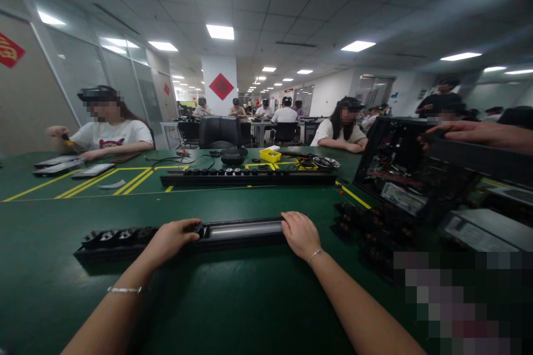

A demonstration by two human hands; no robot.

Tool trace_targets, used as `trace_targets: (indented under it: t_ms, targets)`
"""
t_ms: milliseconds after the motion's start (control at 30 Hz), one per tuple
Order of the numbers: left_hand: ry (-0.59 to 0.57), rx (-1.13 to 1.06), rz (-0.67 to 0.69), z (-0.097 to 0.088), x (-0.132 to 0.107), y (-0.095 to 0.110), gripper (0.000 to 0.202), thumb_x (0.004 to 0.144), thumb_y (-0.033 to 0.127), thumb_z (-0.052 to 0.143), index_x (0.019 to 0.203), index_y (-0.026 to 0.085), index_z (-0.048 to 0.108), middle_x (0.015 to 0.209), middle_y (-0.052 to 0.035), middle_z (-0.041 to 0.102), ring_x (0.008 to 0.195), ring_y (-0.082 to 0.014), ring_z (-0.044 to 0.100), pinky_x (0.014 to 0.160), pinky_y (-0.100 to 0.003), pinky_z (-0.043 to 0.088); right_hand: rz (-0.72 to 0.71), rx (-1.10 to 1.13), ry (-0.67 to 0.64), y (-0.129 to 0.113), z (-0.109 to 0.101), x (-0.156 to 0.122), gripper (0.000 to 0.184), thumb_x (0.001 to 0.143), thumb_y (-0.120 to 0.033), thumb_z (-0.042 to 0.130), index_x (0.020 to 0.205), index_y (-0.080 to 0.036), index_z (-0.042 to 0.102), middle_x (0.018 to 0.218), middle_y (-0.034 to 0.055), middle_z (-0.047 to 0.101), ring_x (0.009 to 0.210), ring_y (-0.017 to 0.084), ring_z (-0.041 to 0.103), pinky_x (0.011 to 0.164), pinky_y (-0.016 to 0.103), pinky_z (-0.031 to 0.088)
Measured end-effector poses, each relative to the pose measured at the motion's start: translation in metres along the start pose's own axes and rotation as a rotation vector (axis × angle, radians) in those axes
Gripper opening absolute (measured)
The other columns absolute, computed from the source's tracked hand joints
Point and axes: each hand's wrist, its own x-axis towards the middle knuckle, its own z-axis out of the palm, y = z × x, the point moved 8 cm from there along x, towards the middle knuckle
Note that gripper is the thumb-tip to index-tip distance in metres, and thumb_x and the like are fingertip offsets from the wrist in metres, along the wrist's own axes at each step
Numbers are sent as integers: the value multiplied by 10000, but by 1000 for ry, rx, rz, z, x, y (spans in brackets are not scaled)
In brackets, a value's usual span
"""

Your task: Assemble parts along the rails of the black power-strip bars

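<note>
A long, narrow black tray (pixel 244 242) lies across the green table in front of me. Several small black parts with silvery tops (pixel 125 236) stand in a row in its left half. The right half shows a bare, shiny inner floor. My left hand (pixel 174 239) reaches over the tray's middle, its thumb and fingers closed on a small black part (pixel 200 229) at the end of that row; the part is mostly covered. My right hand (pixel 300 234) is wrapped over the tray's right end, fingertips on the far rim.
A second long tray (pixel 250 178) of similar parts lies beyond. At right are an open computer case (pixel 391 166), a co-worker's hand (pixel 478 134) and a dark heap of parts (pixel 370 227). A yellow box (pixel 270 155) and cables lie farther back. Other people sit opposite.
</note>
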Motion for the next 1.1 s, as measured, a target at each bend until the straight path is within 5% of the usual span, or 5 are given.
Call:
trace_targets:
  t_ms: [1100]
  targets:
    - [-29, -152, 32, 5, -6, 18, 563, 691, 445, 499, 1206, 219, 534, 1146, -23, 624, 1006, -214, 590, 872, -286, 423, 5, -5, -8, 0, 0, 0, 419, 887, -337, 275, 1153, -184, 560, 1154, 54, 586, 1092, 181, 476, 971, 311, 292]
